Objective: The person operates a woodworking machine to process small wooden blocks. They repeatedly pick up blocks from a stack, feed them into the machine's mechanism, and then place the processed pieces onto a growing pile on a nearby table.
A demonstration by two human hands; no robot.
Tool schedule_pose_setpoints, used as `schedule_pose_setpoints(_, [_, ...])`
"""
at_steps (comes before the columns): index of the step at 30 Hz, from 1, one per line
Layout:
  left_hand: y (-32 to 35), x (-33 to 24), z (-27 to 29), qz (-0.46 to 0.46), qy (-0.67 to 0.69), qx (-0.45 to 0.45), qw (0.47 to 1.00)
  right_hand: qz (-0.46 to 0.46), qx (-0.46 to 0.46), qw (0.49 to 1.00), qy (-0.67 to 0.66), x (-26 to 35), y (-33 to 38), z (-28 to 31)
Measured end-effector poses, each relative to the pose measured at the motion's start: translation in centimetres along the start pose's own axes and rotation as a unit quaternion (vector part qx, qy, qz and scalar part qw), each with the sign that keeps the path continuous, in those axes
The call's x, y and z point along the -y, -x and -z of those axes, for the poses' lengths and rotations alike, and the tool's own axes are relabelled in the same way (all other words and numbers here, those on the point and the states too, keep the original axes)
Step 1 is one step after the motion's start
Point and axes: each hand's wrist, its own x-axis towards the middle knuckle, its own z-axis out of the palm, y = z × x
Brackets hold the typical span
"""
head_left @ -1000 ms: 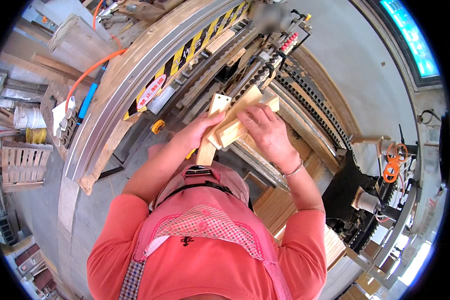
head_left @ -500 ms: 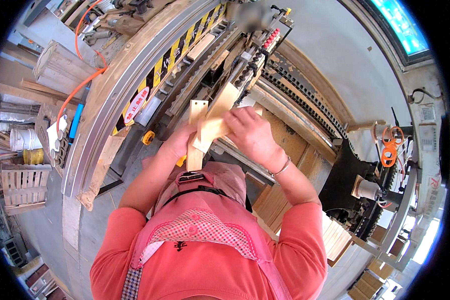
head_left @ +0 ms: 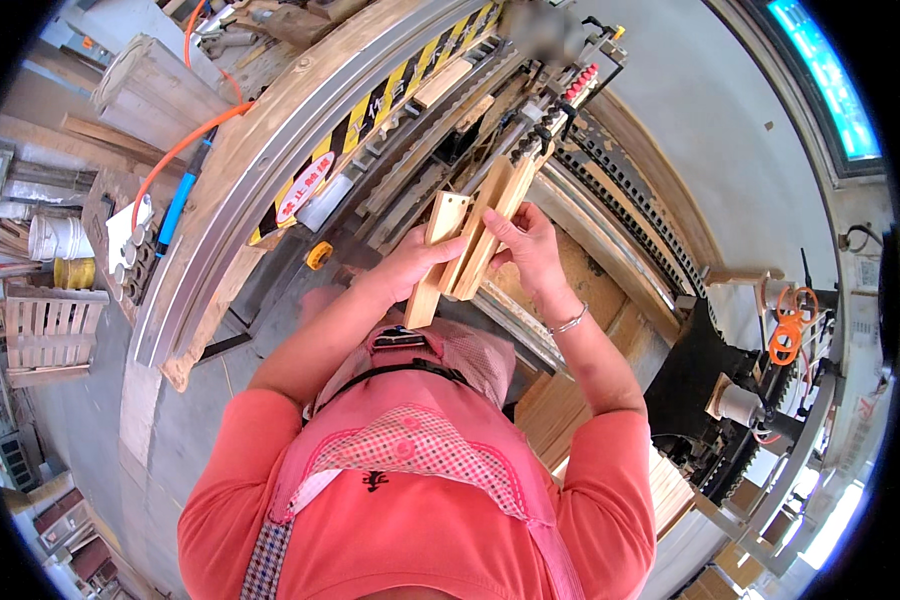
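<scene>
My left hand (head_left: 406, 266) is closed around a pale wooden strip (head_left: 423, 303) with small dark holes near its far end. Its fingertips reach over toward two more narrow wooden pieces (head_left: 477, 262), which lie side by side, slanting away from me. The thumb of my right hand (head_left: 530, 246) presses on the rightmost of these, and its other fingers curl out of sight on the far side. Both hands are close together in front of my apron (head_left: 410, 400), above the near end of the machine bed.
Beyond the wood, a machine with metal rails and red knobs (head_left: 580, 82) stretches away. A yellow-black striped guard rail (head_left: 370, 115) runs along its left. To the right are a black drag chain (head_left: 620, 180), an orange coiled hose (head_left: 790, 325) and a lit screen (head_left: 825, 80).
The wooden piece that crossed between my hands has swung round to lie lengthwise beside the others. My right hand has turned and moved right; my view has shifted slightly.
</scene>
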Motion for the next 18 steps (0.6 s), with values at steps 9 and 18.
schedule_pose_setpoints(9, [-0.3,-0.7,-0.3,-0.02,-0.11,-0.025,0.993,-0.066,-0.024,0.991,-0.117,-1.6,0.1,0.0])
schedule_pose_setpoints(18, [-0.9,-1.5,-0.7,0.138,0.041,0.055,0.988,0.53,0.128,0.591,0.594,1.2,1.4,3.6])
